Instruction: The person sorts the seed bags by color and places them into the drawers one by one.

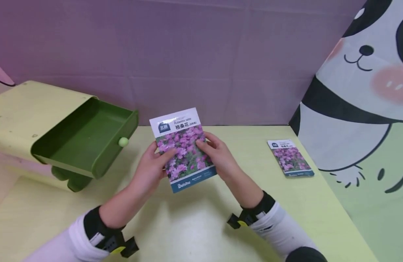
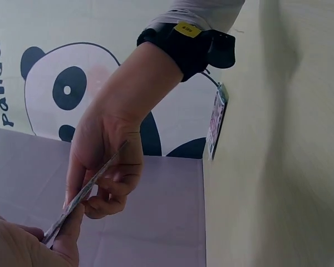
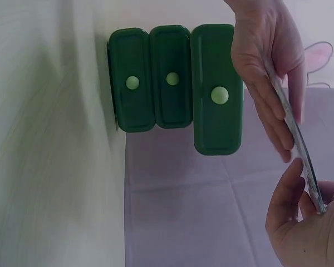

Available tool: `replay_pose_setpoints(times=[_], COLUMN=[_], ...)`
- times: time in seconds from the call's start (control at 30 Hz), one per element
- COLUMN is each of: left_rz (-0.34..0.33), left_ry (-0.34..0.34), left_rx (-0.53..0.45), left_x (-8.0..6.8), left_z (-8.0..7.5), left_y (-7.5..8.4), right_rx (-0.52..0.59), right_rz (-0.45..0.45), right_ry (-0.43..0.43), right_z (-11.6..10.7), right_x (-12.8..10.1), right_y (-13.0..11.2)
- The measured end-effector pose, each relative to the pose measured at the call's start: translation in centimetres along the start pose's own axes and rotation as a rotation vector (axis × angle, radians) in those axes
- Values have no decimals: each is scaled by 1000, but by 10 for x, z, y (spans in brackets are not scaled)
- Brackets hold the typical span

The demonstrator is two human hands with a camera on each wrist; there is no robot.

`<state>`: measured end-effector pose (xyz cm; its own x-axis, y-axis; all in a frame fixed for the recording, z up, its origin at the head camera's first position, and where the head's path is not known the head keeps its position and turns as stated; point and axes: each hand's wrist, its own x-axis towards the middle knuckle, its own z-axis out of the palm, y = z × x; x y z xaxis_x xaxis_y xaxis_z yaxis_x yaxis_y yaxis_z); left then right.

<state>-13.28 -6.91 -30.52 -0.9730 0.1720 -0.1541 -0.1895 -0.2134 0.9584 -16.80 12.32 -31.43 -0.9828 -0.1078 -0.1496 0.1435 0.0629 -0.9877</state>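
Both hands hold up a flower seed packet point(image 1: 186, 149) above the table, its pink-flower picture side facing the head camera. My left hand point(image 1: 150, 160) grips the left edge, thumb across the front and fingers behind. On the right edge, my right hand point(image 1: 221, 154) pinches the packet the same way. Both wrist views show the packet nearly edge-on, between thumbs and fingers. At the table's right lies a stack of similar seed packets point(image 1: 290, 158), apart from both hands.
A cream cabinet point(image 1: 34, 109) stands on the left. Its top green drawer point(image 1: 87, 134) is pulled out, with bare floor inside. In the right wrist view, two lower drawers point(image 3: 172, 78) show beside it. A purple cloth point(image 1: 188, 54) hangs behind the table point(image 1: 195, 233).
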Motion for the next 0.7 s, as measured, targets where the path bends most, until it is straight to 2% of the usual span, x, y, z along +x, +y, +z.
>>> replay_pose_setpoints(times=[0.2, 0.5, 0.7], left_rz=[-5, -2, -17], left_ry=[34, 21, 55], left_rx=[20, 8, -35], left_x=[-2, -5, -5], left_z=[-3, -7, -22], left_y=[1, 3, 19], right_rx=[-51, -103, -150], right_rz=[-30, -51, -209], right_ry=[-58, -99, -145], right_z=[2, 0, -21], right_x=[1, 3, 6], right_y=[1, 3, 7])
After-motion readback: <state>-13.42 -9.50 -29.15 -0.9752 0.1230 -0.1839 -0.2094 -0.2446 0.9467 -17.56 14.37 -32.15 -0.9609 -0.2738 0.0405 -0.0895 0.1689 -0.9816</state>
